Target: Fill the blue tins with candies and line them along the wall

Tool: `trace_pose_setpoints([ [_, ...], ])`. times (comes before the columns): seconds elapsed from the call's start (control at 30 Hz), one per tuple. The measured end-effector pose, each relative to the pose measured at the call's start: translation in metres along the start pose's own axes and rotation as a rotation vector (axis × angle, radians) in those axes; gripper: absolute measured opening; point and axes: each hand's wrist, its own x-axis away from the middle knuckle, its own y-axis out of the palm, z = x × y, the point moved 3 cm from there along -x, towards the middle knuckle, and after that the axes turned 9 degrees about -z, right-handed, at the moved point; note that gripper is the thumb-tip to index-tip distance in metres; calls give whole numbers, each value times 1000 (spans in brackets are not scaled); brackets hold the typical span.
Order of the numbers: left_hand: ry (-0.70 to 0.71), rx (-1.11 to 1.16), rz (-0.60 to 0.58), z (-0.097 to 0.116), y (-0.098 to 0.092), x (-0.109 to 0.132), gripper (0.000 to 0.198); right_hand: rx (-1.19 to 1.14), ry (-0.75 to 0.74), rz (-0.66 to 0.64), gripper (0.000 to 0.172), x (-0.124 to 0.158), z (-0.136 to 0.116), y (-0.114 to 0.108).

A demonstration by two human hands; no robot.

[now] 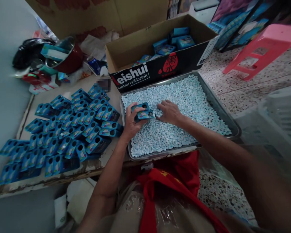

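Filling step, by appearance: left hand (132,122) gripped two small blue boxes (143,112) above the steel tray (233,125); right hand (170,112) lay unclenched, palm-down on pale-blue pellets (191,97) beside them; the next move calls for pellets fed into the boxes' round holes

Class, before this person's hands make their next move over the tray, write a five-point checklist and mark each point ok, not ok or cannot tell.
1. The left hand grips the small blue boxes: ok.
2. The right hand lies on the pale blue pellets, beside those boxes: ok.
3. The pellets are inside the rim of the metal tray: ok.
4. The held boxes are already filled: cannot tell.
5. The tray's near edge is fully supported from below: cannot tell.
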Motion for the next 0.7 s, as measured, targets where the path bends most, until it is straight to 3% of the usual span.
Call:
trace_pose_setpoints([
  [0.07, -16, 47, 65, -6, 1, -9, 52, -332, 182, 111, 29, -3, 11, -2],
  [0.13, -29, 97, 113, -13, 4, -26, 72, -677, 283, 202, 38, -10, 22, -10],
  [0.2, -10, 134, 101, -16, 9, -45, 92, -964, 204, 239, 46, -21, 24, -23],
  [0.3, 24, 158, 24, -16, 18, -67, 107, -1280, -39, 294, 55, -39, 10, -48],
  [0.47, -11, 103, 13, -16, 24, -72, 113, -1265, -251, 482, 60, -76, -34, -63],
  [0.6, -5, 32, 4, -14, 25, -64, 95, -1171, -207, 537, 61, -99, -55, -59],
  [0.7, 24, 43, 22, -10, 22, -61, 95, -1219, -159, 530, 68, -91, -63, -59],
])
